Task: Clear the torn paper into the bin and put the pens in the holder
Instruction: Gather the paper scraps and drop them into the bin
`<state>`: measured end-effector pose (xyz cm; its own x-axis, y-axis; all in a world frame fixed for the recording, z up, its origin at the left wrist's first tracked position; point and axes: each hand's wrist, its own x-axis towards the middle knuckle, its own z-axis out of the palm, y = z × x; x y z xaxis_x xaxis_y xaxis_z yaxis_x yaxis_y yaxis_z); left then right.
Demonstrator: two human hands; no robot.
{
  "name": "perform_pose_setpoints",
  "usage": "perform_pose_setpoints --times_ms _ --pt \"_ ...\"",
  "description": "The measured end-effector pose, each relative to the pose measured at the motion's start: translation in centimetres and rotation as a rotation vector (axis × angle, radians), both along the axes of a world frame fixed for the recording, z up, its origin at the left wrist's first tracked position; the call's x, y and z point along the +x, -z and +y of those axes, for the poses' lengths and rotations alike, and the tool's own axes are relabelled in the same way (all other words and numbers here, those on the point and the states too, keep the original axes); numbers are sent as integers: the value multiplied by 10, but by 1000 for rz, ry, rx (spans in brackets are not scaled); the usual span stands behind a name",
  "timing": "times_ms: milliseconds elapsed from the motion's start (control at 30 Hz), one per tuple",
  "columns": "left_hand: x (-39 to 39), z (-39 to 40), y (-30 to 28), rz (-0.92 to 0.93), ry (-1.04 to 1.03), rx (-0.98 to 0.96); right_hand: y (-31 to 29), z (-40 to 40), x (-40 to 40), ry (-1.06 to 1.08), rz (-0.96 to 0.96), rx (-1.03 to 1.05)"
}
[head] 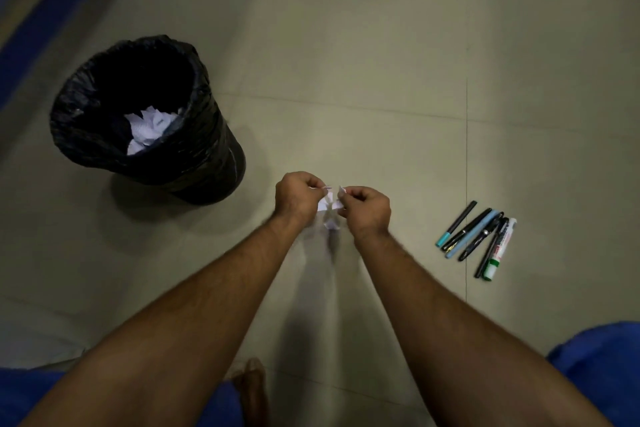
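Head view: a small piece of white paper (328,205) is held above the tiled floor (346,62) between both hands. The left hand (297,198) pinches its left edge with curled fingers, and the right hand (366,207) pinches its right edge the same way; the paper is crumpled between them, and its lower part is blurred. Both bare forearms are stretched forward from the bottom of the frame.

To the left and farther away, a round bin (149,118) lined with a black plastic bag is seen standing on the floor, and torn white paper scraps (147,130) are seen lying inside it.

To the right of the hands, well apart from them, a cluster of pens (479,239) is laid side by side on the floor, among them a teal-tipped pen (456,224) and a white marker with a green cap (500,250).

Blue fabric (602,364) is visible at the lower corners.
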<state>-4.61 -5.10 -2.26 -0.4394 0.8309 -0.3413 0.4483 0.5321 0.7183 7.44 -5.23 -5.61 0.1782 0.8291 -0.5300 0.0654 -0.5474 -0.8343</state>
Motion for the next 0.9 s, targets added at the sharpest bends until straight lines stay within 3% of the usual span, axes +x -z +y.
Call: perform_pose_setpoints --times_ms 233,433,567,633,733,900 --pt "-60 26 -99 -17 -25 142 -105 31 -68 27 342 154" --pt "-151 35 -189 222 -121 319 -180 57 -174 -124 422 291" --pt "-215 32 -211 342 -188 282 -194 60 -244 -231 318 340" --pt "-238 29 -211 404 -189 240 -196 58 -265 -322 124 405" --pt "-259 20 -196 416 -134 140 -194 57 -271 -526 -162 428" --pt "-259 23 -190 505 -28 80 -191 62 -261 -656 -368 455"
